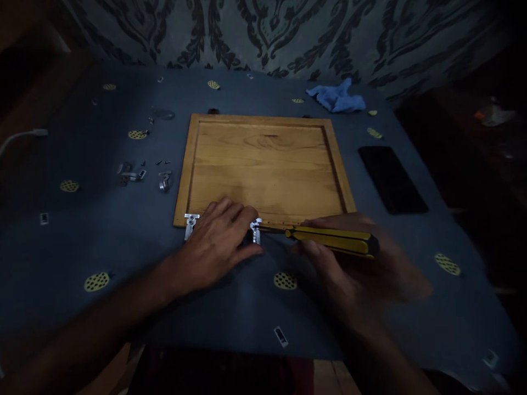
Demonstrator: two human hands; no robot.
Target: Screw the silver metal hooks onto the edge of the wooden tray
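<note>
screwdriver (333, 241) at the metal fitting (256, 235)

the right hand (364, 277) wraps its fingers round the screwdriver's yellow handle, the shaft reaching toward the fitting at the near edge of the wooden panel (263, 170). the left hand (216, 238) lies over that edge, thumb and forefinger beside the fitting — whether they pinch it, i cannot tell. a second fitting (190, 226) sits near the panel's left corner.

The left hand (216, 236) covers a part of the near edge of the wooden panel (263, 164). The right hand (362, 274) is blurred, and the tip of the screwdriver (333, 240) is not clear at the metal piece (257, 237). The screws (159, 162) are too small for telling their heads. The left border cuts the white cable (40, 132).
</note>
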